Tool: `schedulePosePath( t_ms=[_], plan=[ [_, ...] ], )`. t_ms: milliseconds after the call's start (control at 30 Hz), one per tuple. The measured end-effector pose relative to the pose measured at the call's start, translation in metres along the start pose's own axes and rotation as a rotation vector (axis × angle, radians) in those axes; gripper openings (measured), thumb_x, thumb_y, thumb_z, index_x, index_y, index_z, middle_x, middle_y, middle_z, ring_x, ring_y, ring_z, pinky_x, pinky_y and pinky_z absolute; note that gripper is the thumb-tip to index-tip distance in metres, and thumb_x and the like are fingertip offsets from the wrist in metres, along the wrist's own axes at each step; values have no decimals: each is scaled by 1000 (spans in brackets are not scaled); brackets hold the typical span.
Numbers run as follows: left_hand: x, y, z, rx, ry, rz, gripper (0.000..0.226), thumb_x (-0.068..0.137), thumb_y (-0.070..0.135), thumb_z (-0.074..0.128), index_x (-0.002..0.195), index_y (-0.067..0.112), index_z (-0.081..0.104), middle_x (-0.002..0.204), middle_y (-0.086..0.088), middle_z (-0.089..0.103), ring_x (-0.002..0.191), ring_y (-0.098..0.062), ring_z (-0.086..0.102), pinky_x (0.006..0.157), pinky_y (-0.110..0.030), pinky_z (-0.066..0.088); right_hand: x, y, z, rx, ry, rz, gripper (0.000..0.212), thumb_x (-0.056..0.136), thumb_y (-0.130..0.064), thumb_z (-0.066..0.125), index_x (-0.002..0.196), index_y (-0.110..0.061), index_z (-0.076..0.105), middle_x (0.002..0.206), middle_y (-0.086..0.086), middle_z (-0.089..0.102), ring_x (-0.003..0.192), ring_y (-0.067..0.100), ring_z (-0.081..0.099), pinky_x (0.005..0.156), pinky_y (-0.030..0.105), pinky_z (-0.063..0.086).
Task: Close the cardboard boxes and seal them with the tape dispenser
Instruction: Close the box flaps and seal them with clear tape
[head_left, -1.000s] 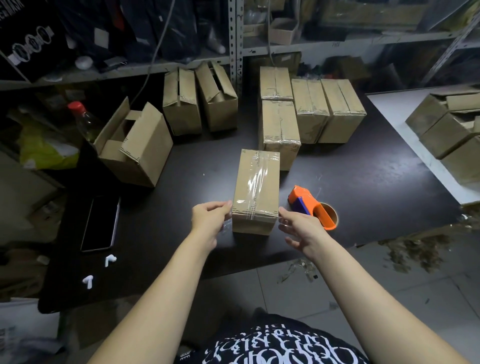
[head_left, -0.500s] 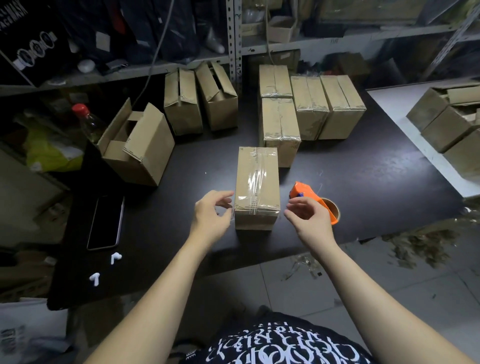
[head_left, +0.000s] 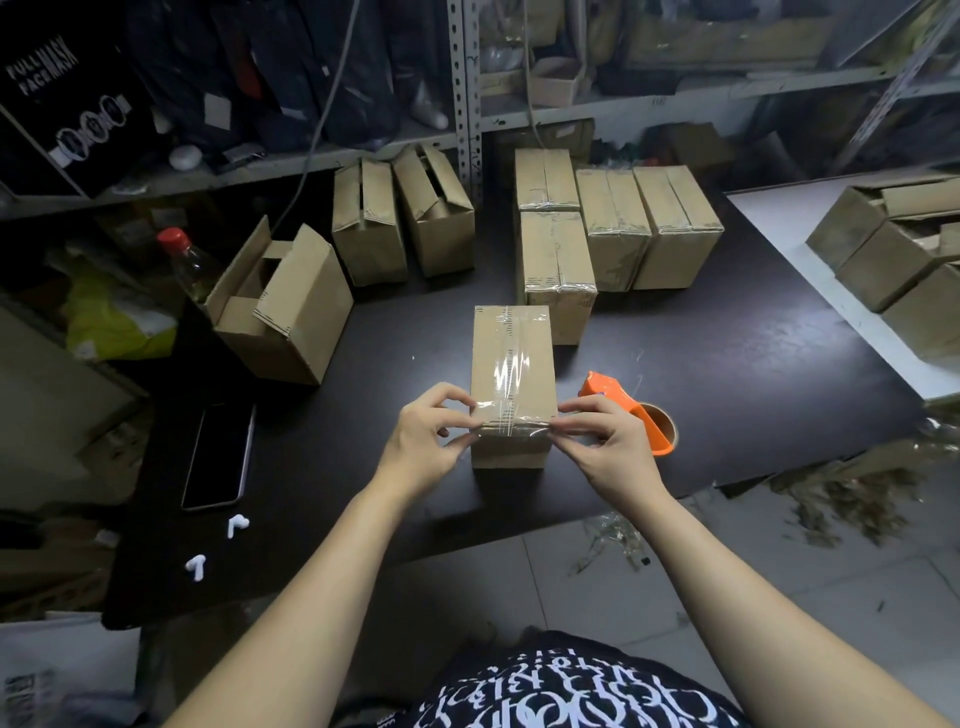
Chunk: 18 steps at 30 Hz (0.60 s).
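A closed cardboard box (head_left: 511, 364) stands near the front edge of the dark table (head_left: 753, 374), with clear tape running along its top seam. My left hand (head_left: 428, 441) pinches the tape at the box's near left corner. My right hand (head_left: 605, 441) pinches it at the near right corner. The orange tape dispenser (head_left: 631, 410) lies on the table just right of the box, partly behind my right hand. Several taped boxes (head_left: 613, 228) stand at the back. Two untaped boxes (head_left: 402, 213) stand left of them, and an open box (head_left: 283, 306) lies on its side at the left.
A black phone (head_left: 218, 454) and two white earbuds (head_left: 218, 545) lie at the table's front left. A red-capped bottle (head_left: 187, 262) stands behind the open box. More boxes (head_left: 893, 249) sit on a white surface at the right. Shelving runs along the back.
Both hands rose from the box's near sides to its top front edge, and their fingers now pinch the tape at the two corners. The box and dispenser stayed put.
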<state>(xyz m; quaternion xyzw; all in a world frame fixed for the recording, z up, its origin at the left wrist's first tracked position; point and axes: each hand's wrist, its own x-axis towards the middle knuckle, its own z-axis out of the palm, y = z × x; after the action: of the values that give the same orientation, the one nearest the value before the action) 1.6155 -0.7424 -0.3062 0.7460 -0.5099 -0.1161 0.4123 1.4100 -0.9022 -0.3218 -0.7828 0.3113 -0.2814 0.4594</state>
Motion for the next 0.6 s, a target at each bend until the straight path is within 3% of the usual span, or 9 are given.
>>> schedulePosePath(
  t_ms=[133, 267, 433, 600],
  plan=[
    [-1, -4, 9, 1, 66, 85, 6, 85, 2, 81, 85, 8, 82, 106, 0, 71, 91, -17, 70, 72, -41, 59, 1, 6, 0, 32, 36, 9, 18, 85, -12, 86, 97, -25, 84, 111, -9, 74, 106, 12, 71, 87, 44, 63],
    [-4, -4, 25, 60, 157, 182, 11, 93, 2, 72, 86, -2, 79, 107, -11, 74, 92, -23, 74, 77, -40, 60, 1, 14, -2, 49, 63, 8, 16, 86, -13, 85, 98, -24, 85, 112, -8, 75, 105, 16, 72, 78, 48, 64],
    [-11, -7, 40, 59, 283, 206, 15, 93, 6, 70, 90, -5, 79, 108, -16, 76, 95, -26, 75, 81, -40, 62, -3, 9, -3, 36, 82, -38, 19, 87, -4, 82, 96, -21, 84, 115, -5, 75, 106, 12, 71, 84, 37, 63],
    [-15, -5, 44, 45, 261, 175, 12, 90, 3, 72, 82, -4, 77, 111, -15, 75, 99, -25, 74, 83, -39, 63, 0, 9, -10, -56, 45, -121, 17, 88, -3, 81, 94, -18, 84, 119, -6, 72, 107, 6, 68, 82, 26, 61]
  ],
)
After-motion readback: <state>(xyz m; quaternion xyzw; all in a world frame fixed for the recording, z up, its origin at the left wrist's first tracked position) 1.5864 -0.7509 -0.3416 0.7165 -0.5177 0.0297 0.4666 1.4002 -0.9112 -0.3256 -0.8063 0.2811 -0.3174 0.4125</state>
